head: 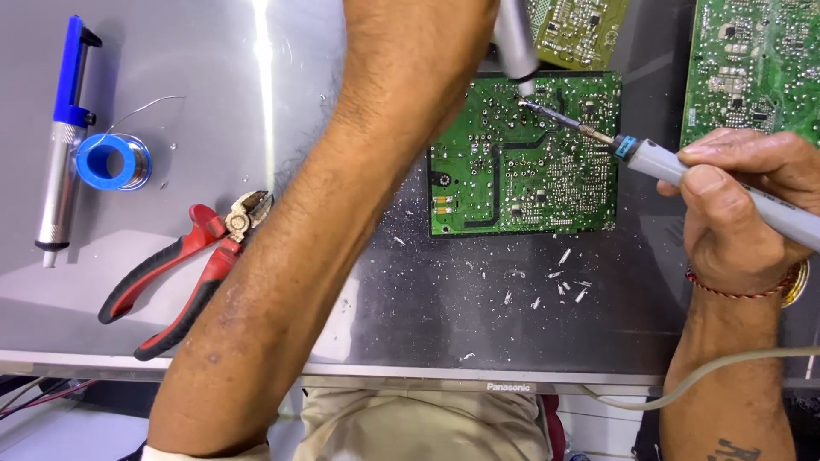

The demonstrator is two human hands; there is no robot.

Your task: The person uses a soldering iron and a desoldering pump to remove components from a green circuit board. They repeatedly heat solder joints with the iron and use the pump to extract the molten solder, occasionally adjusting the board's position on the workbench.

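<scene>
Head view puts us over a grey metal bench (427, 324), and we go from its near edge outward. Nearest lie red-handled cutters (184, 265), jaws toward the middle, and a scatter of snipped lead ends (564, 282). Our right hand (743, 213) is clamped around the grey handle of a soldering iron (683, 171), thumb on top, with its cord trailing off the near edge. The iron's tip rests on the solder side of a green circuit board (521, 171) lying flat mid-bench.

Our left forearm crosses the frame, and the left hand itself is cut off by the top edge, so we cannot tell its grip; a silver desoldering pump (515, 38) comes down from there, nozzle on the same joint.

We judge the board light, stiff and brittle, with sharp pin stubs; it is best held by its bare edges, never flexed. The iron is safe only at its handle.

Farther left sit a blue solder spool (114, 160) and 1 spare blue-and-silver pump (64, 137); 2 more boards (752, 68) lie beyond.
</scene>
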